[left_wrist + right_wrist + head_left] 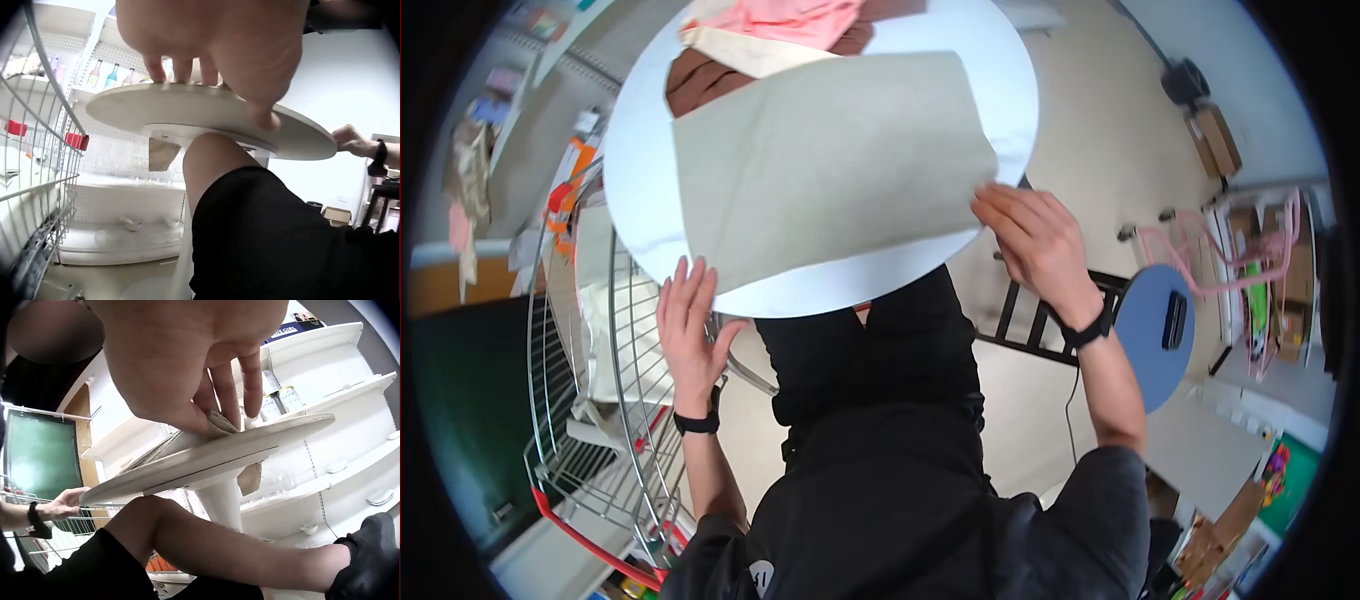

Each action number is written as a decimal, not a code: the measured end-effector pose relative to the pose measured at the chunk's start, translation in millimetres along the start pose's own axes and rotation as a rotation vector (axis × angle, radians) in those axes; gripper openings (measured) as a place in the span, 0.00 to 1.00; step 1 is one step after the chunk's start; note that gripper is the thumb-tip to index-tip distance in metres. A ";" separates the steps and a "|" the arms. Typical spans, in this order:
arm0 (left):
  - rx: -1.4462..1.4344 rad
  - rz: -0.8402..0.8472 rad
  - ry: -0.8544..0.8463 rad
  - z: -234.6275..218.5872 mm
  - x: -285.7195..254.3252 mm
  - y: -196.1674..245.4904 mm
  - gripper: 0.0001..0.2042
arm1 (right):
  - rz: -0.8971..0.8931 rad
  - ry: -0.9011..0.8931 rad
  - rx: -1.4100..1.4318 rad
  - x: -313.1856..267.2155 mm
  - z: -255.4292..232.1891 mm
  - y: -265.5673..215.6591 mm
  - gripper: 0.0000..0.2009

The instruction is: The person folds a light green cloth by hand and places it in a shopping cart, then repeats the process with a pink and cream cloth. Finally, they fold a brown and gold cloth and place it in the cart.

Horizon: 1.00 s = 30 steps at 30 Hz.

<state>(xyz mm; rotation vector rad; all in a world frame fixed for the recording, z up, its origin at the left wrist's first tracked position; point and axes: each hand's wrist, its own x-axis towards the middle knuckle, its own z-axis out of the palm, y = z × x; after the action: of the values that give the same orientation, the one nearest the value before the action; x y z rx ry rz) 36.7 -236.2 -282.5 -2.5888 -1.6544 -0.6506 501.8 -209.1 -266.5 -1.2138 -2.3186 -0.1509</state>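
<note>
A pale grey-green cloth [830, 165] lies spread over the round white table [800, 298], folded with a rounded edge at right. At its near right corner my right hand [1035, 235] pinches the fabric between thumb and fingers; the right wrist view shows a small bunched fold of cloth [222, 422] there. My left hand [690, 325] rests on the near left rim, its straight fingers on the cloth's near left corner and its thumb spread apart. Beyond the grey-green cloth lie a brown cloth [700, 85], a cream one [750, 52] and a pink one [800, 20], partly covered.
A wire shopping cart [635, 340] with fabric inside stands close at left. My legs [870, 360] are under the near table edge. To the right are a black stool frame [1040, 320] and a round blue seat [1155, 340]. White shelves [350, 394] stand behind the table.
</note>
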 end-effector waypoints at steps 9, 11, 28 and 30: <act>-0.094 0.054 0.218 -8.3 -15.4 -10.5 0.12 | 0.070 0.059 0.293 -1.8 -20.8 -29.8 0.15; -0.124 0.042 0.226 -12.1 -17.0 -9.2 0.11 | 0.094 0.030 0.309 -3.0 -22.9 -33.5 0.15; -0.784 -0.114 0.759 -99.6 66.3 -18.8 0.08 | 0.218 0.570 0.610 72.2 -90.9 -37.3 0.14; -0.601 -0.195 0.845 -125.9 98.2 -3.2 0.10 | 0.345 0.604 0.560 102.1 -112.9 -41.6 0.14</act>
<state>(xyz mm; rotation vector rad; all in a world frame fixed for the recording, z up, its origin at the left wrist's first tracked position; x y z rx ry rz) 26.2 -177.0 -134.4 -1.8730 -1.5250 -2.1394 465.1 -195.3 -113.7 -1.0618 -1.4681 0.2151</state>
